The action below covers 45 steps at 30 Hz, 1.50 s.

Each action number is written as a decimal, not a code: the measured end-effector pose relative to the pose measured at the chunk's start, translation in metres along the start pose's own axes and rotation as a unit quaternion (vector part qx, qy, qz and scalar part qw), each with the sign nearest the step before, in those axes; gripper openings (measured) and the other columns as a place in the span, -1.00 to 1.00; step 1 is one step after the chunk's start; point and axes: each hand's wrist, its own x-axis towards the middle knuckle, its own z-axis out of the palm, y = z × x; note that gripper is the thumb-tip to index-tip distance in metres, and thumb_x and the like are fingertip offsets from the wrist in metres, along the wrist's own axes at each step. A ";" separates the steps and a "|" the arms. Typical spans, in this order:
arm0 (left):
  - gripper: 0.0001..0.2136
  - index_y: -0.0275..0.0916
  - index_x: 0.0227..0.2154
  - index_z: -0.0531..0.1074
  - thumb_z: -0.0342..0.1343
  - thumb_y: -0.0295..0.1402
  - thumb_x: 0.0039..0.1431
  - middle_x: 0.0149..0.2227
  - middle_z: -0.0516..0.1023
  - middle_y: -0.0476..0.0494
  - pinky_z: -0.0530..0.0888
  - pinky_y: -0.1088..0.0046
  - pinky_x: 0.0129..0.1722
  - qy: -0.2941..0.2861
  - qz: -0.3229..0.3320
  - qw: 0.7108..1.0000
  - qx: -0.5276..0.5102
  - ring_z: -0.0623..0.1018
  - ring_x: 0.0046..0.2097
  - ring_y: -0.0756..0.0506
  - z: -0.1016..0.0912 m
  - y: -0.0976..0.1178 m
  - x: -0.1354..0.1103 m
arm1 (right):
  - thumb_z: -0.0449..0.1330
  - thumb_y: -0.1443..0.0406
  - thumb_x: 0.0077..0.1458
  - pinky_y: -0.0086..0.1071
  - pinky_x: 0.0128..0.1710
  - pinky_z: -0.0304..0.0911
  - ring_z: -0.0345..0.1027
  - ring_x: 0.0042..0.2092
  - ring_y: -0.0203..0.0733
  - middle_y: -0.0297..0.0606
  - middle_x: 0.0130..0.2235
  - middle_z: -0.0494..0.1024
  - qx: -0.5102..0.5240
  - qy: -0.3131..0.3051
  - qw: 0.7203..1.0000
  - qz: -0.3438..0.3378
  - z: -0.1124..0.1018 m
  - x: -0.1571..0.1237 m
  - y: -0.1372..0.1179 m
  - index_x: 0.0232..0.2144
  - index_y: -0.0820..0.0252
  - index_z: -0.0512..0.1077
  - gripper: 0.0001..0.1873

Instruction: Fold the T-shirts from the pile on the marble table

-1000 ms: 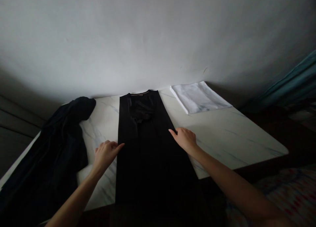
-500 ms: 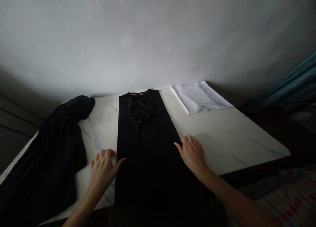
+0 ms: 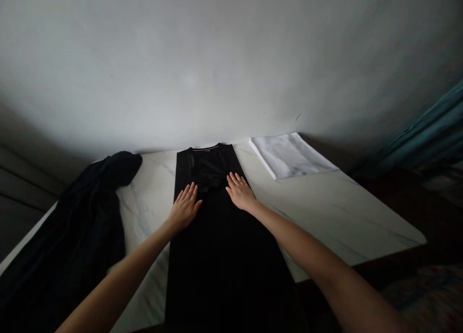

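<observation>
The open left hand (image 3: pixel 184 208) and right hand (image 3: pixel 239 192) lie flat, grasping nothing, on a long black cloth garment (image 3: pixel 224 265) laid along the white marble counter (image 3: pixel 325 227); dragging palms could rumple it.

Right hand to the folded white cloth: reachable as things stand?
Probably yes: the right hand lies flat on the black garment, and the folded white cloth sits ahead across the marble tabletop, with nothing visible between them.

Black shirt (image 3: pixel 224 260): matt, soft cloth
Dark crumpled garment (image 3: pixel 87 231): matt cloth
Folded white cloth (image 3: pixel 289 154): smooth matt fabric
Tabletop (image 3: pixel 333 222): smooth veined marble, faint sheen
Wall (image 3: pixel 231 67): matt painted surface
</observation>
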 end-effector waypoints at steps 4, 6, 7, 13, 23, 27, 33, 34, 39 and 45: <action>-0.47 -0.32 0.34 0.08 -0.32 -0.23 0.39 0.39 0.08 -0.26 0.16 0.11 0.33 0.005 -0.012 1.000 -0.016 0.09 0.40 -0.20 0.007 -0.021 0.018 | -0.19 0.24 0.36 -0.11 0.37 -0.16 -0.15 0.41 0.00 -0.03 0.40 0.02 0.007 0.003 1.000 0.030 0.005 0.028 0.007 0.36 0.42 0.06 -0.39; -0.45 -0.38 0.34 0.06 -0.32 -0.25 0.38 0.39 0.10 -0.29 0.17 0.12 0.33 0.006 -0.028 0.999 -0.017 0.10 0.39 -0.21 0.009 -0.032 0.031 | -0.19 0.26 0.35 -0.12 0.37 -0.16 -0.13 0.41 0.00 -0.02 0.40 0.02 0.004 0.001 0.999 0.040 0.006 0.044 0.012 0.35 0.44 0.06 -0.40; -0.45 -0.41 0.34 0.07 -0.32 -0.26 0.37 0.38 0.10 -0.30 0.16 0.12 0.33 0.007 -0.034 0.999 -0.015 0.10 0.39 -0.22 0.009 -0.039 0.039 | -0.20 0.28 0.34 -0.13 0.37 -0.16 -0.13 0.41 -0.01 -0.03 0.40 0.03 0.003 -0.001 0.999 0.044 0.005 0.052 0.014 0.35 0.44 0.07 -0.40; -0.51 -0.43 0.23 0.25 -0.22 -0.28 0.34 0.29 0.31 -0.38 0.24 0.09 0.28 0.040 -0.079 0.996 -0.003 0.26 0.33 -0.28 0.004 -0.059 0.090 | -0.21 0.27 0.36 -0.15 0.36 -0.16 -0.12 0.41 -0.04 -0.04 0.40 0.03 0.006 -0.016 0.998 0.054 0.002 0.104 0.028 0.35 0.39 0.09 -0.42; -0.68 -0.23 -0.10 0.45 0.11 -0.14 0.18 -0.07 0.57 -0.27 0.41 0.26 -0.05 -0.003 -0.245 0.969 -0.026 0.51 0.02 -0.28 -0.031 -0.025 0.140 | -0.26 0.16 0.41 -0.13 0.35 -0.16 -0.14 0.41 -0.04 -0.11 0.42 -0.02 0.011 -0.017 0.998 0.059 0.005 0.148 0.030 0.39 0.17 -0.02 -0.42; -0.67 -0.22 -0.12 0.47 0.17 -0.14 0.12 -0.12 0.62 -0.23 0.41 0.36 -0.14 -0.052 -0.281 0.952 -0.105 0.56 -0.02 -0.25 -0.028 -0.033 0.143 | -0.28 0.11 0.41 -0.10 0.35 -0.19 -0.19 0.42 -0.03 -0.22 0.43 -0.07 0.014 -0.024 0.998 0.058 0.005 0.145 0.029 0.38 -0.01 0.01 -0.44; -0.86 -0.24 -0.38 0.48 0.13 -0.28 0.14 -0.34 0.60 -0.15 0.39 0.47 -0.33 -0.028 -0.292 0.932 -0.211 0.60 -0.19 -0.17 -0.029 -0.041 0.140 | -0.30 0.08 0.41 -0.10 0.36 -0.23 -0.22 0.43 -0.03 -0.21 0.43 -0.09 0.026 -0.034 0.997 0.062 0.003 0.144 0.028 0.38 -0.03 0.00 -0.43; -0.88 -0.24 -0.38 0.47 0.11 -0.31 0.15 -0.39 0.58 -0.12 0.39 0.49 -0.38 -0.019 -0.302 0.922 -0.241 0.60 -0.26 -0.13 -0.029 -0.039 0.138 | -0.30 0.07 0.41 -0.09 0.36 -0.23 -0.23 0.43 -0.04 -0.22 0.44 -0.10 0.026 -0.034 0.997 0.061 0.003 0.144 0.028 0.38 -0.04 0.00 -0.43; -0.94 -0.25 -0.30 0.36 0.02 -0.39 0.20 -0.64 0.33 0.13 0.24 0.56 -0.63 -0.040 -0.358 0.843 -0.400 0.35 -0.66 0.05 -0.028 -0.029 0.131 | -0.30 0.06 0.40 -0.10 0.36 -0.24 -0.23 0.43 -0.04 -0.22 0.43 -0.09 0.022 -0.032 0.997 0.059 0.005 0.144 0.030 0.38 -0.04 0.00 -0.42; -0.83 -0.22 -0.19 0.32 0.10 -0.39 0.15 -0.51 0.53 0.01 0.34 0.52 -0.51 -0.066 -0.357 0.886 -0.288 0.54 -0.49 -0.04 -0.026 -0.029 0.126 | -0.20 0.04 0.39 -0.09 0.36 -0.27 -0.26 0.43 -0.02 -0.20 0.44 -0.14 0.012 -0.042 0.998 0.053 0.006 0.145 0.031 0.39 -0.04 -0.03 -0.41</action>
